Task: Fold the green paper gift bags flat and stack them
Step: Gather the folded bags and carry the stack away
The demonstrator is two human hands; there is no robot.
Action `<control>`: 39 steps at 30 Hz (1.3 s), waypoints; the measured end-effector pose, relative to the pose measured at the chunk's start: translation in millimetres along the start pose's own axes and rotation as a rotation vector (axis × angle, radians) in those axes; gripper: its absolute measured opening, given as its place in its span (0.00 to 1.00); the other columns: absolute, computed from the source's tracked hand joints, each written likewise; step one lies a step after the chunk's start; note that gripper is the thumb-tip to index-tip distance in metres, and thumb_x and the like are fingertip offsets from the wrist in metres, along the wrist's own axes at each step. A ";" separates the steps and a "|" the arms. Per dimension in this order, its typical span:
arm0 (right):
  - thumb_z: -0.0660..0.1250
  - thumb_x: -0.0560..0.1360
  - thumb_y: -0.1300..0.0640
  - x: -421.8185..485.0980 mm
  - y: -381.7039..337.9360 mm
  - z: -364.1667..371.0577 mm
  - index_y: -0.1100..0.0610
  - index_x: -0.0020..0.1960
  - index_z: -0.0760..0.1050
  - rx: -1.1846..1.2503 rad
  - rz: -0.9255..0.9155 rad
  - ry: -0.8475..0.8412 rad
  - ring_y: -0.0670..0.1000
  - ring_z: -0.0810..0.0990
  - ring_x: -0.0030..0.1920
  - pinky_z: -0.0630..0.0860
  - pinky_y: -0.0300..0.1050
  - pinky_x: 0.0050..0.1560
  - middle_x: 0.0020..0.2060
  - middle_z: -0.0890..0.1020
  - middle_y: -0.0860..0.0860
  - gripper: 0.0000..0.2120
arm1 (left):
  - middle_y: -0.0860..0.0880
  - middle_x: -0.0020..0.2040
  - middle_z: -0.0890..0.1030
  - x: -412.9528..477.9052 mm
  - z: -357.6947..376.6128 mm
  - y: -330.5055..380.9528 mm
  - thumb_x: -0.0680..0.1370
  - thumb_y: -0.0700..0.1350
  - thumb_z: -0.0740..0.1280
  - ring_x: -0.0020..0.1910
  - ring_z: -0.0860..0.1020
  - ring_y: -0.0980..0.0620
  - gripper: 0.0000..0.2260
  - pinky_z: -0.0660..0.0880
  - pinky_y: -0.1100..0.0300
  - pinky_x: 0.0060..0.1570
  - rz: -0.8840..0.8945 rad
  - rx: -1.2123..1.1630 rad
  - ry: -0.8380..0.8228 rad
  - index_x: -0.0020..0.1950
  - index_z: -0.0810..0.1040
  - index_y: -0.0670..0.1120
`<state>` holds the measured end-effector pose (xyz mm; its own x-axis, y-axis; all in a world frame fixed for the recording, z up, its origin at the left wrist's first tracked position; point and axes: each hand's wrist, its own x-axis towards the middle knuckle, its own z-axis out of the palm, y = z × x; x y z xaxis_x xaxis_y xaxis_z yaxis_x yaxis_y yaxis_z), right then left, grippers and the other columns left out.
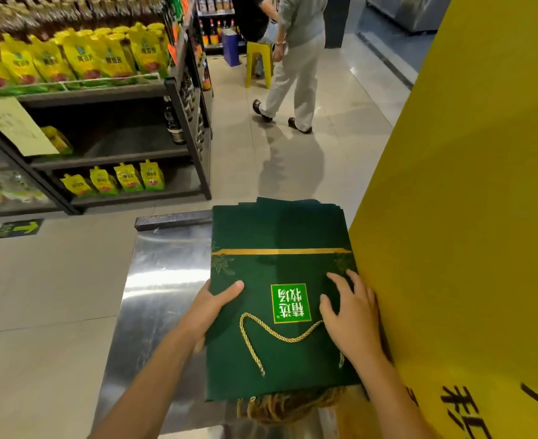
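A stack of flat dark green paper gift bags (270, 229) lies on a steel counter (160, 280). The top bag (261, 353) shows a gold stripe, a light green label and a gold cord handle (270, 334) lying loose on its face. My left hand (212, 308) grips the top bag's left edge, thumb on top and fingers underneath. My right hand (351, 315) rests on the bag's right side with fingers spread, next to the label. A bunch of gold cord handles (293, 403) sticks out from under the stack's near edge.
A tall yellow panel (467, 217) stands right against the stack's right side. Shelves with yellow pouches (103, 55) fill the left. A person (296, 58) walks in the aisle beyond, near a yellow stool (258, 61).
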<state>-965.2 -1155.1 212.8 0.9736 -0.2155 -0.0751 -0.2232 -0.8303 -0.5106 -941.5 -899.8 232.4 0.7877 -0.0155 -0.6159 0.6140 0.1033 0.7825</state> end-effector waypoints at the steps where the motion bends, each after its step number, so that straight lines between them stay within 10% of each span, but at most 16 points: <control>1: 0.65 0.81 0.48 1.0 1.1 -0.8 0.47 0.75 0.68 0.014 0.005 -0.002 0.53 0.60 0.77 0.60 0.50 0.75 0.77 0.64 0.52 0.23 | 0.44 0.54 0.87 -0.5 1.0 -0.4 0.78 0.47 0.73 0.51 0.86 0.42 0.17 0.82 0.49 0.51 -0.003 -0.008 0.002 0.65 0.77 0.45; 9: 0.66 0.80 0.49 1.7 -4.1 -5.8 0.52 0.78 0.63 0.098 0.036 0.034 0.52 0.59 0.78 0.58 0.48 0.76 0.79 0.62 0.51 0.29 | 0.45 0.51 0.87 -5.0 2.4 -3.9 0.79 0.42 0.71 0.45 0.87 0.46 0.14 0.82 0.57 0.36 0.057 -0.069 -0.003 0.64 0.77 0.47; 18: 0.72 0.70 0.34 3.9 -33.8 -50.8 0.50 0.82 0.51 0.376 0.172 -0.055 0.53 0.60 0.79 0.60 0.50 0.76 0.80 0.59 0.49 0.50 | 0.42 0.57 0.85 -18.8 -36.6 -3.2 0.72 0.45 0.72 0.54 0.85 0.39 0.23 0.80 0.47 0.54 0.076 -0.204 -0.025 0.67 0.76 0.45; 24: 0.78 0.63 0.37 7.0 -64.1 -79.6 0.44 0.66 0.73 0.714 0.177 -0.236 0.47 0.85 0.52 0.84 0.50 0.51 0.56 0.83 0.44 0.34 | 0.40 0.57 0.85 -33.1 -67.8 15.3 0.69 0.47 0.79 0.55 0.84 0.37 0.27 0.77 0.42 0.61 0.082 -0.219 -0.020 0.66 0.77 0.45; 36: 0.75 0.71 0.38 -23.2 -165.4 24.2 0.46 0.67 0.71 0.807 0.151 -0.432 0.47 0.83 0.54 0.83 0.48 0.52 0.57 0.82 0.45 0.29 | 0.42 0.61 0.84 -74.3 -211.8 19.2 0.56 0.62 0.84 0.59 0.83 0.38 0.45 0.77 0.39 0.62 0.155 -0.096 0.049 0.69 0.74 0.48; 39: 0.76 0.69 0.36 -35.5 -186.7 57.4 0.44 0.68 0.72 0.834 0.130 -0.483 0.47 0.83 0.57 0.82 0.52 0.58 0.59 0.82 0.44 0.31 | 0.43 0.58 0.85 -85.4 -244.2 13.4 0.70 0.56 0.78 0.55 0.85 0.40 0.29 0.81 0.46 0.54 0.158 -0.092 0.088 0.67 0.75 0.47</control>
<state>-955.4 -962.9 261.7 0.9000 0.1085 -0.4221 -0.4059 -0.1443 -0.9025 -1013.1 -654.2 273.3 0.8640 0.0949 -0.4945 0.4722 0.1879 0.8612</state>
